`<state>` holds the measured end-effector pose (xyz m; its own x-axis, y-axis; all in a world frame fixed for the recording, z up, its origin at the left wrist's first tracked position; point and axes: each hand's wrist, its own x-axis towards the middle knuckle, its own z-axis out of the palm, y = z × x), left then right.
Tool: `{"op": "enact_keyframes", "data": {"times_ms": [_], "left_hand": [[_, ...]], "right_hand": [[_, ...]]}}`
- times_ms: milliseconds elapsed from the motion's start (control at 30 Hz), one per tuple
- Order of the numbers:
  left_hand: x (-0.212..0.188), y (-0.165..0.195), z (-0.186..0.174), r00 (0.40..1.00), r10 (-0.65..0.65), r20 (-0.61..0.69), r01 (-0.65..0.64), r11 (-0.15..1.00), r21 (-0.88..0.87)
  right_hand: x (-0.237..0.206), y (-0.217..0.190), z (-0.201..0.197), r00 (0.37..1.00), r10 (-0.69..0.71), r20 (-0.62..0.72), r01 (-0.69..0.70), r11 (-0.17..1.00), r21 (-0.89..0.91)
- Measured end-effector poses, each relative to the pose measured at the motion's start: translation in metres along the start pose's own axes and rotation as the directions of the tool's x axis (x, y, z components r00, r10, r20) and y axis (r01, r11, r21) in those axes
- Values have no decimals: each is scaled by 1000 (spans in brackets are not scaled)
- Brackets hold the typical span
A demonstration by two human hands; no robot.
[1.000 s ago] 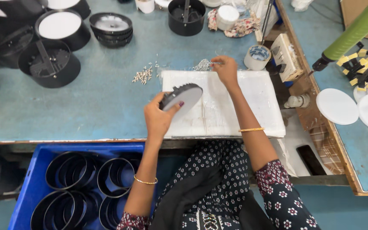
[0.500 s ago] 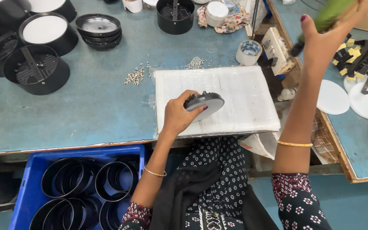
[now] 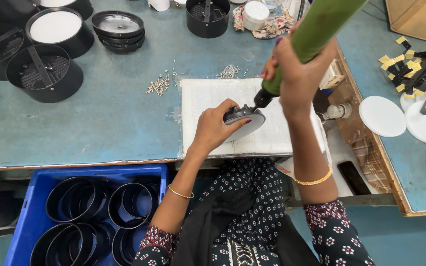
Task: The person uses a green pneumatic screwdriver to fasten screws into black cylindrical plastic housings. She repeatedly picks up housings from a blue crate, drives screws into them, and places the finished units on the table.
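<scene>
On white pad (image 3: 208,98), green screwdriver (image 3: 316,29) tilted, tip down-left

Left hand (image 3: 216,127) gripping a round disc part (image 3: 246,121) on a white pad (image 3: 208,98), right hand (image 3: 297,74) wrapped around a green screwdriver (image 3: 316,29) tipped onto the part, loose screws (image 3: 158,84) on teal table (image 3: 114,123), blue crate (image 3: 30,207) of black rings (image 3: 77,199) below

Disc (image 3: 245,123) on pad (image 3: 213,98) ctr; screws (image 3: 159,86) left, crate (image 3: 25,216) below-left.
</scene>
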<state>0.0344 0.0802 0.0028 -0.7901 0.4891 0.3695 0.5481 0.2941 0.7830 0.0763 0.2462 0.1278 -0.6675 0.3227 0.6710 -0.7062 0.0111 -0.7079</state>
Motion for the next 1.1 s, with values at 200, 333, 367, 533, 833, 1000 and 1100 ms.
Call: {"op": "enact_keyframes", "data": {"times_ms": [200,333,367,533,833,1000,1100], "left_hand": [[-2,0,0,1000,-4,13,4,1000,-17],[-3,0,0,1000,23,14,-23,1000,-16],[-3,0,0,1000,27,14,-27,1000,-14],[-3,2,0,999,33,6,-32,999,-11],[-6,1,-1,999,33,7,-33,999,-17],[-6,-1,0,1000,23,4,-23,999,-25],[-6,-1,0,1000,14,9,-14,1000,-23]], "right_hand": [[-5,5,12,999,-21,-44,21,1000,-14],[-5,11,11,998,13,-59,-13,1000,-4],[-6,12,11,998,19,-61,-19,1000,7],[-6,14,11,998,37,-58,-35,999,30],[-11,17,10,998,40,-44,-38,999,33],[-19,22,14,997,-36,-62,34,999,-28],[-19,23,12,999,-19,-46,18,1000,-4]]}}
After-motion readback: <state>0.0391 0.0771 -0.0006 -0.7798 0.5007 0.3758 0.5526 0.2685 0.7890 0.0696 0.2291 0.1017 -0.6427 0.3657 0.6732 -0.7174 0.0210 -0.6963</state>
